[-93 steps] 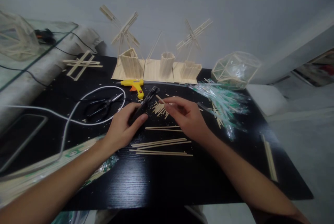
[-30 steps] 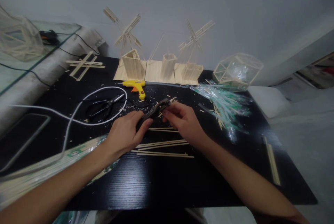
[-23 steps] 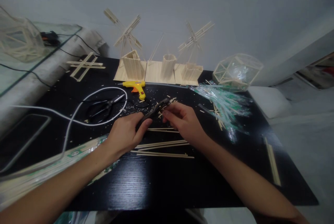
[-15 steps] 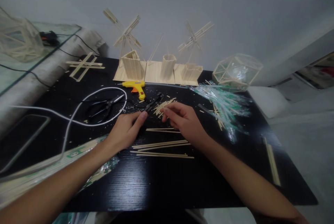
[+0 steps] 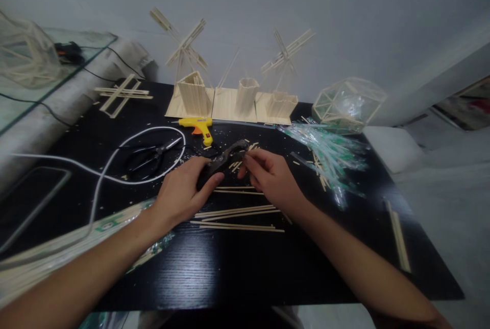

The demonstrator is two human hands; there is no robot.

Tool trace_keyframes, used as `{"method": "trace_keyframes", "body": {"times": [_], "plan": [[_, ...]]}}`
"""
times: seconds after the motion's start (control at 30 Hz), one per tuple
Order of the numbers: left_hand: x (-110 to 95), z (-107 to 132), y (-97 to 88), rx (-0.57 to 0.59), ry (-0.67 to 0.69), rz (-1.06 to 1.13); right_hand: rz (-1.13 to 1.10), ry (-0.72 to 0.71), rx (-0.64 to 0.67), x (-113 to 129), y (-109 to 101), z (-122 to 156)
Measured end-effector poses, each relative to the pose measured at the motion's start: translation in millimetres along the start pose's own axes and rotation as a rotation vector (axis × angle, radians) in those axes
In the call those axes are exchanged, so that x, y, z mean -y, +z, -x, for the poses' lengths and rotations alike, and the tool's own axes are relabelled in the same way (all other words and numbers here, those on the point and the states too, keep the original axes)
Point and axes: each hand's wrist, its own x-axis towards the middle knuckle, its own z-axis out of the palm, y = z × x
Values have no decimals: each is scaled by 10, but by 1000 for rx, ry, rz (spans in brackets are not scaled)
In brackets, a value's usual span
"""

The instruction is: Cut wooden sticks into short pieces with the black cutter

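Observation:
My left hand (image 5: 184, 183) grips a dark plier-like cutter (image 5: 220, 159), its head pointing away to the right. Close to that head, the thumb and fingers of my right hand (image 5: 273, 178) are pinched together. A thin wooden stick (image 5: 287, 217) shows from under the right wrist and seems to run up into the pinch; most of it is hidden by the hand. Short cut stick pieces (image 5: 235, 165) lie in a pile behind the fingertips. Several long thin sticks (image 5: 237, 212) rest on the black table (image 5: 245, 267) below my hands.
A yellow glue gun (image 5: 197, 127) lies ahead, with black-handled pliers (image 5: 153, 155) inside a white cable loop (image 5: 126, 137). Stick-built windmill models (image 5: 191, 96) stand at the back. Plastic wrappers (image 5: 329, 153) lie right, a bag of sticks (image 5: 76, 242) left.
The cutter has turned in my left hand, its handles now spread and its head nearer my right fingertips. A stick end has come into view under my right wrist.

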Motion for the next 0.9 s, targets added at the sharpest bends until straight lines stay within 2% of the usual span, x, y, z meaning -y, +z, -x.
{"method": "trace_keyframes", "body": {"times": [0.13, 0.33, 0.73, 0.9], "plan": [[-3, 4, 20, -30, 20, -108, 12, -11, 5, 21, 6, 15], [-3, 2, 21, -40, 10, -148, 37, -9, 11, 38, 0, 24], [-22, 22, 15, 24, -28, -215, 88, -24, 12, 32, -11, 13], [-14, 9, 12, 52, -21, -175, 104, -18, 10, 19, -16, 8]]}}
